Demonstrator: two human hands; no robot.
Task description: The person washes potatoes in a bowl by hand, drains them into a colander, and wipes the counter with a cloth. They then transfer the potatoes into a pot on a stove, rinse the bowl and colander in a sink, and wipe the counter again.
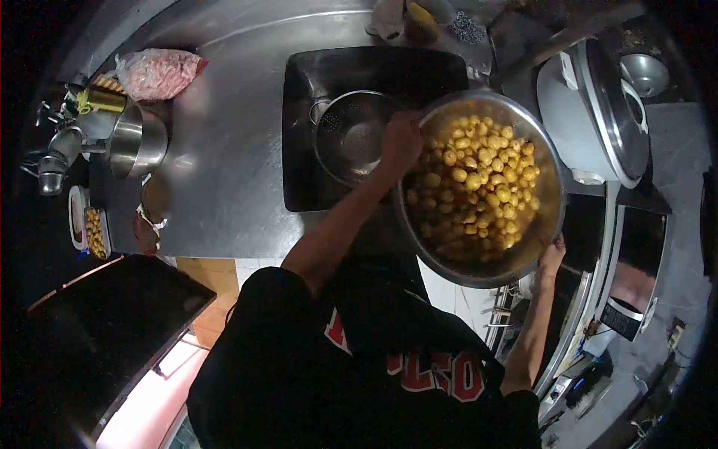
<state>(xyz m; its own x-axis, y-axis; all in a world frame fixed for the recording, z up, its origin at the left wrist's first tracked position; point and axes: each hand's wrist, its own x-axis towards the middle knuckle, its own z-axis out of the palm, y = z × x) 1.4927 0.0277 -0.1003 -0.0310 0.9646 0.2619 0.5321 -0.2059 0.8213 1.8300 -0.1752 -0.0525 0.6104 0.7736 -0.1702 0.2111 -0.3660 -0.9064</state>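
Fingers curl closed on the metal bowl.

Before me: one table, grey metal, soft sheen, dark sink set in. Below me: floor, pale, tiled. To my left: black flat surface; tan panel beside it; bright pinkish patch beneath. Left edge: deep shadow.
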